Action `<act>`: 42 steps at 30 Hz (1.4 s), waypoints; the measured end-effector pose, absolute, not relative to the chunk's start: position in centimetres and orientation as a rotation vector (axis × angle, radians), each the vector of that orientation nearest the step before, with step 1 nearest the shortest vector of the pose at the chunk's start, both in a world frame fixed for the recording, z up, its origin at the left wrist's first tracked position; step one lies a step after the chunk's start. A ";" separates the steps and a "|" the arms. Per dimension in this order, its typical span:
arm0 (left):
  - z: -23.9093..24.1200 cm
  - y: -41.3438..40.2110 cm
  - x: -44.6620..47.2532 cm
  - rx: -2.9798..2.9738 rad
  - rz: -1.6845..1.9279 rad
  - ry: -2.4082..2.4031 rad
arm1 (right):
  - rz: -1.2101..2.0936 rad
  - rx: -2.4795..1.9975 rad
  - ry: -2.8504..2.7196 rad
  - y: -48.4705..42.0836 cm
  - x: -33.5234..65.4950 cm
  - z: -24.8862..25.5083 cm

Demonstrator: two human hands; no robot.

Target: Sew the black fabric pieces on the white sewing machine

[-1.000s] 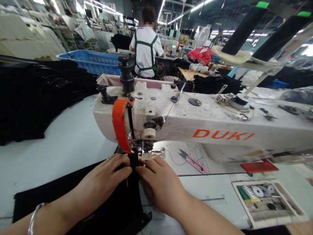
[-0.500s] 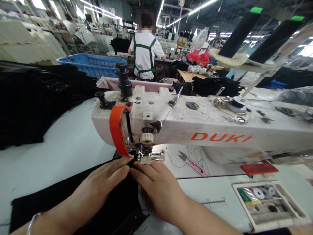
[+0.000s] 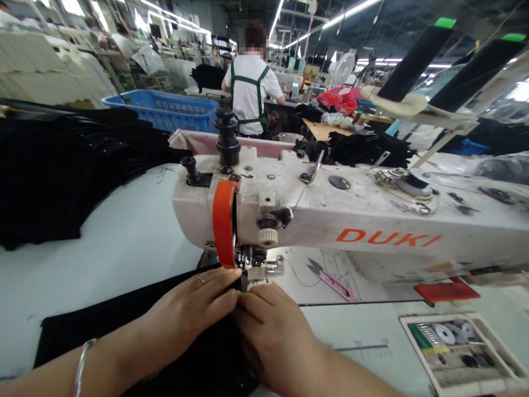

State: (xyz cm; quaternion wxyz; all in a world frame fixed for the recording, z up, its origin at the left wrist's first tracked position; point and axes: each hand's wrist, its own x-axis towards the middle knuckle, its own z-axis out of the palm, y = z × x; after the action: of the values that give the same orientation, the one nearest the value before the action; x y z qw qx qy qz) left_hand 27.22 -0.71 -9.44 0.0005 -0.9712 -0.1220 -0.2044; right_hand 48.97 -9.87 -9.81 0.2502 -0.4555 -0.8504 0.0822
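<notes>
Black fabric [image 3: 206, 358] is spread in front of the sewing machine [image 3: 306, 198], its far end brought up to the presser foot, just under the fingers of both hands. By the left hand [image 3: 202, 303], laid over it with fingers extended, the cloth is touched; by the right hand [image 3: 275, 325], its fingers bent, it is met at the machine's needle end. Whether it is pinched by either hand cannot be told. The cloth is matte, soft and straight-edged. The machine's smooth, stained pale casing is fitted with a curved orange guard [image 3: 224, 226]. Slim snips [image 3: 330, 281] with pink handles and pointed metal blades are set beneath the machine's arm, on the smooth, pale bench [image 3: 124, 248].
</notes>
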 end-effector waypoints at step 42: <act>-9.9 -10.0 25.3 -3.025 -0.755 -0.743 | 0.497 -1.071 -1.965 -15.5 49.1 -10.2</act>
State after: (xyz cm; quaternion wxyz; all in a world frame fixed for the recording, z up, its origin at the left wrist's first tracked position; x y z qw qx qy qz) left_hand 25.32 -9.97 -9.85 -0.0319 -0.9434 -0.2316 -0.2353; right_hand 49.12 -15.51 -10.21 0.4119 -0.4257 -0.7811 0.1974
